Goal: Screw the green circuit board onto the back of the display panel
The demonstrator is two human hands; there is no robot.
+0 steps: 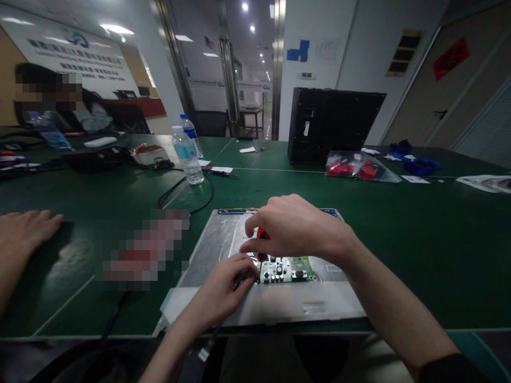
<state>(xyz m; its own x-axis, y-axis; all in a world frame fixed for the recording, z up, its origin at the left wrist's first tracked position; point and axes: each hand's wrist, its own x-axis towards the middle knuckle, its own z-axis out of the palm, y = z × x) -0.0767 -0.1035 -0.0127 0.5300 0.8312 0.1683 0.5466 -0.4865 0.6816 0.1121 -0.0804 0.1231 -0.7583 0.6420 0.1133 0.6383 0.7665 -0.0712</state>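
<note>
My right hand (295, 226) is closed around the red and black handle of a screwdriver (262, 234), held upright with its shaft pointing down at the left part of a green circuit board (281, 270). Low at the board's left edge, my left hand (227, 282) pinches a dark cable (238, 280), mostly hidden by the fingers. A loose cable end with a white connector (204, 353) hangs below the table edge under my left wrist. The board sits on a flat metal display panel (211, 247), which lies on the table and has a whitish strip along its near side.
On the green table (399, 255) stand water bottles (187, 154) and a black monitor housing (333, 125). A clear bag with red items (359, 167) lies before the housing. Another person's hand (30, 229) rests at the left; a blurred-out item (147, 247) lies beside the panel.
</note>
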